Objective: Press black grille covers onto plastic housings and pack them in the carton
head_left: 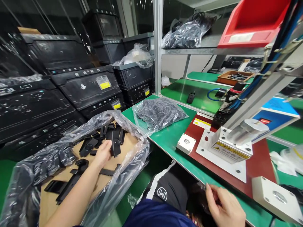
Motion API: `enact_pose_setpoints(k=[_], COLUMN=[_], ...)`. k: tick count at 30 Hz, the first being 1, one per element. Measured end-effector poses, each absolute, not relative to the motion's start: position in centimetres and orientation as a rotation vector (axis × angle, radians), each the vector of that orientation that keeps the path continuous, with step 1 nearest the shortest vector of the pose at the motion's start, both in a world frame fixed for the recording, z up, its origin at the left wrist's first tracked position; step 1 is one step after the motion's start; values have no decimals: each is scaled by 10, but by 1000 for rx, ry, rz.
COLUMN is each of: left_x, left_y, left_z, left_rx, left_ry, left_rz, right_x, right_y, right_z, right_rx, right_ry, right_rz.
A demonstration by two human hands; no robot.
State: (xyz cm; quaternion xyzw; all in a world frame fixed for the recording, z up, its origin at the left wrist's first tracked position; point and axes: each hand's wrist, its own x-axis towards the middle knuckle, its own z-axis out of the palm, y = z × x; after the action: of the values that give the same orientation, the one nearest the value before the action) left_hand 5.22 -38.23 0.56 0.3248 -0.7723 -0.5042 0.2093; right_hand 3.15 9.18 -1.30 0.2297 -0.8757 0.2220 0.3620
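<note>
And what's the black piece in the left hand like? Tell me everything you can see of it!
The black piece is long and narrow, with small details on its face too tiny to make out. It looks like hard plastic. The left hand grips it by one side, its length running roughly up and down the picture. It's over brown cardboard, close to other black parts; I can't tell whether it touches them.

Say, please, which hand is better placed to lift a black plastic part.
Left hand, probably: it grips a black plastic part over the plastic-lined box; the right hand is farther off.
</note>
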Motion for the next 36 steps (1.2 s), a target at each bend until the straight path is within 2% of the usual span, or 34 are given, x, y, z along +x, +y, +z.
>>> enact_pose_setpoints(k=[2, 4, 7, 9, 11, 13, 15, 20, 22, 25, 30, 36], left_x=[52, 46, 31, 23, 17, 9, -1, -45, -69, -107, -161, -182], left_y=[-359, -324, -257, -212, -176, -151, -136, -117, -105, -77, -30, -6], left_z=[38, 69, 98, 105, 105, 104, 108, 138, 151, 164, 171, 158], left_rx=[732, 459, -142, -649, -1034, -1209, -1202, -1031, -1039, -1039, -1066, -1028], left_ry=[-2134, -2025, -2128, -2280, -2355, -2395, -2469, -2325, -2245, -2112, -1884, -1902], left_rz=[-1670, -2272, -2897, -3129, -3238, -3236, -3163, -2883, -2597, -2301, -2335, -2467], right_x=[34, 37, 38, 37, 40, 47, 54, 44, 27, -4, -43, -56], right_y=[83, 72, 59, 59, 65, 74, 82, 102, 106, 108, 107, 109], right_z=[8, 38, 87, 110, 120, 119, 113, 115, 124, 139, 154, 146], right_rx=[732, 878, 972, 1132, 1299, 1252, 984, 294, 86, 6, -32, -140], right_ry=[-2280, -2285, -2325, -2388, -2436, -2451, -2449, -2267, -2175, -2070, -1984, -2112], right_rz=[808, 976, 957, 942, 1079, 1308, 1468, 1582, 1533, 1408, 1125, 941])
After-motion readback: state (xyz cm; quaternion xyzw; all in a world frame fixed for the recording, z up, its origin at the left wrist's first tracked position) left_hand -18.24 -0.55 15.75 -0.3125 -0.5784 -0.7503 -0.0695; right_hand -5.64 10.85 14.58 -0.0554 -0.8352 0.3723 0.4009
